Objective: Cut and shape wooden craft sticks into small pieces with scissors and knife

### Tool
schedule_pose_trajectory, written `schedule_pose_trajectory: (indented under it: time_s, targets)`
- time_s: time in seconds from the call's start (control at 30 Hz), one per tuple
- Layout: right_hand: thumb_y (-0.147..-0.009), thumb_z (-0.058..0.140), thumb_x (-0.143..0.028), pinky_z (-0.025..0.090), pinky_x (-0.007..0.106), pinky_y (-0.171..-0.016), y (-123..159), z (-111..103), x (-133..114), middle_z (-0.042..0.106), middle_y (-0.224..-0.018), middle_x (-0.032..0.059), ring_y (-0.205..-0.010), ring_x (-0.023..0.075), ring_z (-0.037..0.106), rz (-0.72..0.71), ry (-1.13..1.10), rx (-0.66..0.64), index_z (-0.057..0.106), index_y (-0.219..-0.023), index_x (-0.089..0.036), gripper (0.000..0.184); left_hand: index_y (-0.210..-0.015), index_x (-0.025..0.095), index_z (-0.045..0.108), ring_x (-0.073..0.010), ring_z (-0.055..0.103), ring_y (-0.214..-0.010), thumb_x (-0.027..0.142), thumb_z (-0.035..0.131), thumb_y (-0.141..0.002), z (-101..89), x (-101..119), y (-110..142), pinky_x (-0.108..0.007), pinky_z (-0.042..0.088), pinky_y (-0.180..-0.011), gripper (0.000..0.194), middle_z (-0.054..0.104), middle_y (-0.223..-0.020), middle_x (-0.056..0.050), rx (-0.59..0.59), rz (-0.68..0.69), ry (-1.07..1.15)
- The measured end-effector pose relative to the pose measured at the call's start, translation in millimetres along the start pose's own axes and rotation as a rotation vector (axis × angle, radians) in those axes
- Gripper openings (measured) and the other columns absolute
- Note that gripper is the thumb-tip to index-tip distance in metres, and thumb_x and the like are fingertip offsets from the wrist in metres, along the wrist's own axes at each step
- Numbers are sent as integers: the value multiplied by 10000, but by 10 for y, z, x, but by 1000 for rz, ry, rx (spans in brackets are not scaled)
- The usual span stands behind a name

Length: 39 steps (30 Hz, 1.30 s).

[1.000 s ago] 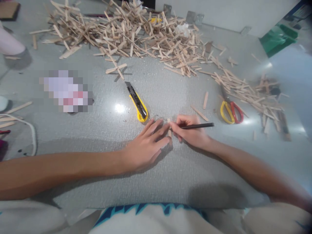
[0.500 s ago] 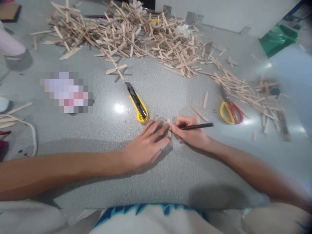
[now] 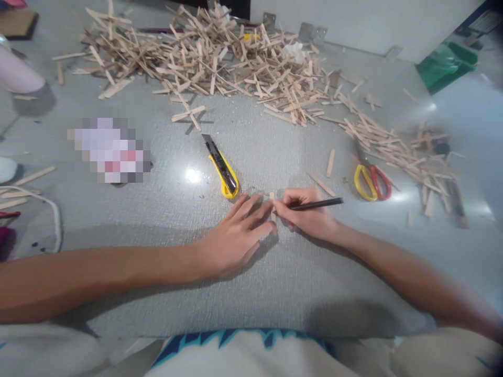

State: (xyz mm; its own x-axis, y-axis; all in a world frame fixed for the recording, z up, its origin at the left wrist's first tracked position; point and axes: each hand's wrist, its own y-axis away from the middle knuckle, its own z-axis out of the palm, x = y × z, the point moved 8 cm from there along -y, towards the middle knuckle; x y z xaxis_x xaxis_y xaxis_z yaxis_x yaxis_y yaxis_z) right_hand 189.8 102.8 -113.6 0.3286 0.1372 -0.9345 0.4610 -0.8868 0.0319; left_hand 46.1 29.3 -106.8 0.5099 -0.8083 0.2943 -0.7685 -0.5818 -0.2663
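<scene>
A short wooden craft stick (image 3: 273,215) lies upright in view between my two hands, partly covered by fingers. My left hand (image 3: 238,235) rests on the table with its fingers spread, the fingertips pressing on the stick's left side. In my right hand (image 3: 308,212) a slim black pen (image 3: 322,203) is pinched, its back end pointing right. The pen's tip is hidden by the fingers, close against the stick. Just beyond my left fingertips lies a yellow and black utility knife (image 3: 222,170), its blade pointing away from me.
A large heap of wooden sticks (image 3: 212,57) spreads along the back and right. Scissors (image 3: 371,180) with yellow and red handles lie at right. Two loose sticks (image 3: 330,163) lie beyond my right hand. A blurred-out object (image 3: 112,152) and a white cable (image 3: 55,214) are at left.
The view has shifted very slightly. Both hands, the pen and the stick stay practically in the same place.
</scene>
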Motion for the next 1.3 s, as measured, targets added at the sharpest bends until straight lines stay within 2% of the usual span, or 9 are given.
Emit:
schedule_pose_trajectory:
  time_s: [0.23, 0.4, 0.7, 0.97, 1.1, 1.3]
  targets:
    - [-1042, 717, -505, 350, 257, -460, -5, 6, 7, 589, -487, -25, -438, 96, 495, -2, 0, 1, 520, -611, -215, 556, -1281, 180, 625, -422, 354, -1621, 93, 557, -1011, 8, -21, 6, -726, 324, -1313, 292, 543, -1619, -191, -4, -20, 50]
    - [-1039, 717, -508, 344, 260, -457, -4, 6, 3, 584, -488, -25, -440, 99, 496, 2, -12, -1, 520, -610, -217, 554, -1287, 200, 619, -407, 349, -1626, 98, 538, -1019, 8, -26, 12, -723, 334, -1312, 298, 548, -1618, -163, 4, -24, 49]
    - [-1042, 715, -493, 331, 258, -451, 0, 6, 3, 585, -486, -27, -437, 94, 485, -10, 1, -2, 517, -605, -215, 555, -1283, 168, 616, -443, 363, -1605, 94, 542, -1010, 25, -15, 6, -734, 340, -1302, 292, 541, -1610, -205, -11, -8, 16]
    - [-1065, 673, -542, 427, 260, -472, 3, -35, 23, 625, -507, -31, -419, 106, 554, 11, 10, 34, 508, -668, -227, 533, -1261, 169, 618, -433, 378, -1599, 79, 528, -1015, -3, -2, -5, -742, 336, -1296, 278, 522, -1638, -211, -17, -5, 33]
    - [-1060, 664, -585, 446, 262, -474, 1, -33, 47, 641, -521, -26, -423, 109, 570, 24, 10, 36, 523, -686, -227, 537, -1273, 201, 611, -399, 357, -1619, 74, 518, -1012, -15, -15, -9, -729, 327, -1307, 305, 523, -1651, -176, -15, -21, 54]
    - [-1062, 671, -567, 448, 255, -465, -1, -23, 42, 631, -524, -33, -415, 105, 568, 18, -12, 35, 513, -692, -228, 526, -1265, 185, 620, -419, 369, -1610, 83, 544, -1009, 6, -25, -6, -732, 323, -1307, 286, 522, -1647, -193, -13, -19, 63]
